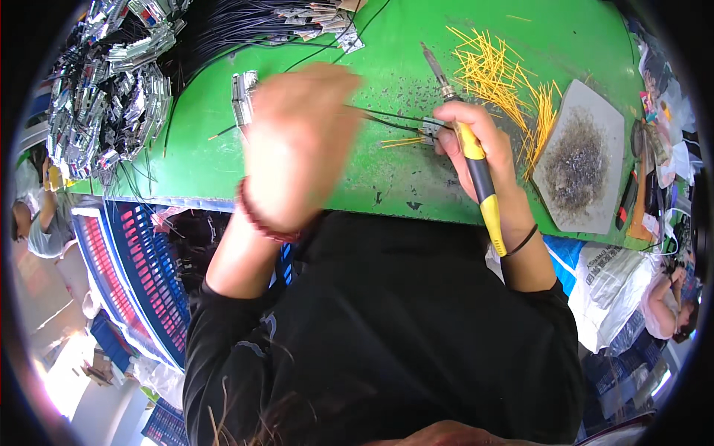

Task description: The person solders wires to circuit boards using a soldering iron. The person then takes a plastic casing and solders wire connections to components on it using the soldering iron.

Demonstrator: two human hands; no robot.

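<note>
My right hand (494,149) grips a yellow-and-black soldering iron (483,175), its metal tip pointing away from me and to the left. The thumb and fingers of this hand also touch a small silvery piece (429,128). Black wires (387,117) and a few thin yellow wires (400,142) run left from that piece. My left hand (301,141) is raised over the table and smeared by motion; its fingers cannot be made out. Beside it lies a silvery metal part (244,95), partly covered by the hand.
On the green table (401,186) are scattered yellow wires (487,70), a grey slab with dark residue (550,167) at right, heaped metal parts (111,111) at left, and black cables (245,26) at the back. Blue-and-red crates (145,275) stand lower left. Other people sit at both sides.
</note>
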